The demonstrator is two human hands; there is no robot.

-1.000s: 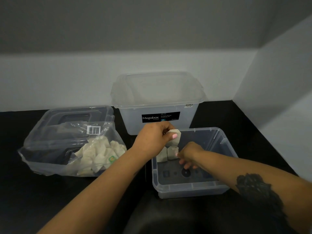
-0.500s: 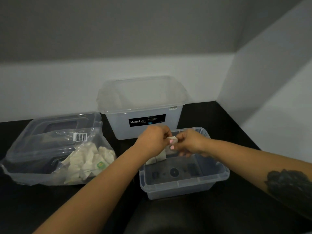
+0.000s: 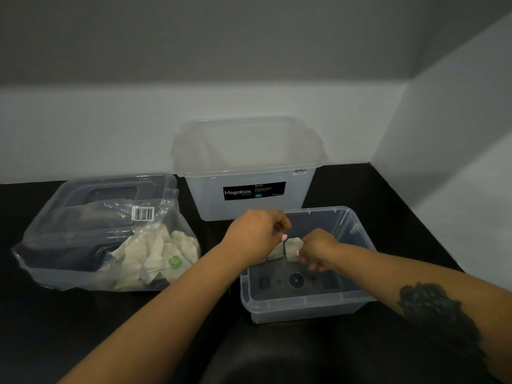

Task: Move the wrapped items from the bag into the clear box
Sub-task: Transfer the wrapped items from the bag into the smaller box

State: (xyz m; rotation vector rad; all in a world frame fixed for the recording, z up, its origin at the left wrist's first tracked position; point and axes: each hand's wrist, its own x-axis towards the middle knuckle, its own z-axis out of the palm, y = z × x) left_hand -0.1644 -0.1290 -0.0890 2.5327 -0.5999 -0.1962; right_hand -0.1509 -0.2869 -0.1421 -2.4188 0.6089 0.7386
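Forearms reach in from the bottom edge, the right one carrying a dark tattoo (image 3: 432,309), and meet over the small clear plastic box (image 3: 304,303) that sits nearest on the black tabletop (image 3: 69,328). The left hand (image 3: 256,234) hangs above the box's far left corner with its fingers curled; a pink-painted nail touches the top of a pale wrapped item (image 3: 275,252), though whether the fingers actually pinch it is hard to make out. The right hand (image 3: 315,249) is inside the box just beside it, fingers curled around a second pale wrapped item (image 3: 292,246) that stands upright against the first. Both wrapped pieces are low in the box at its far left end, and dark round and square markings show through the box floor in front of them. To the left, well apart from the box, a crumpled clear plastic bag (image 3: 83,278) with a barcode sticker (image 3: 143,213) lies across a clear lid (image 3: 110,187); a heap of cream wrapped items (image 3: 155,253) fills its near right part. Farther back, between bag and box, stands a tall translucent storage tub (image 3: 249,173) with a black Megabox label (image 3: 254,190), close to the white wall (image 3: 83,128).
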